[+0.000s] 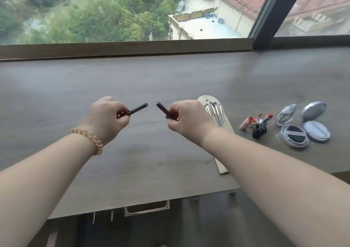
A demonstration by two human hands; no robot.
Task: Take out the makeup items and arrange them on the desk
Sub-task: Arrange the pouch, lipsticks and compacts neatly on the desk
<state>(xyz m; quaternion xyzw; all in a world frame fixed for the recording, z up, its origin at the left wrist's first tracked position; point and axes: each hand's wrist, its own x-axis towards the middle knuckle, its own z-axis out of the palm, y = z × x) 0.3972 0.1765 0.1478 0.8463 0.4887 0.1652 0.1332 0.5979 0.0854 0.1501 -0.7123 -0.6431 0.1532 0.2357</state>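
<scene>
left fingers: curled in, pinching the near end of a dark tube point(137, 108) between thumb and fingertips, so the far end points up and toward the middle.
right fingers: curled the same way round a dark stick point(162, 109), gripped at its lower end with the free tip angled toward the tube.
the two pieces: tips close together but apart, with a clear gap; they look like the cap and body of one pen-like makeup item, though which is which i cannot tell.
left hand point(105, 118): raised above the desk point(132, 171), knuckles up, a coiled hair tie point(89, 139) on the wrist.
right hand point(187, 120): level with the left, partly covering the brush pouch point(214, 110) behind it.
why held so: probably uncapped to show or check the item before it joins the row; both hands are needed, so nothing else can be picked up now.
already laid out: right of the pouch, a pink lipstick point(246, 124) and a black lipstick point(262, 124) touching, then an open clear compact point(292, 133) and an open silver compact point(316, 127), near each other.
progress: late, by my guess; the bag they came from is not in view.
next: set the pieces down left of the pouch, where the desk is bare.
risk: round pieces may roll.
</scene>
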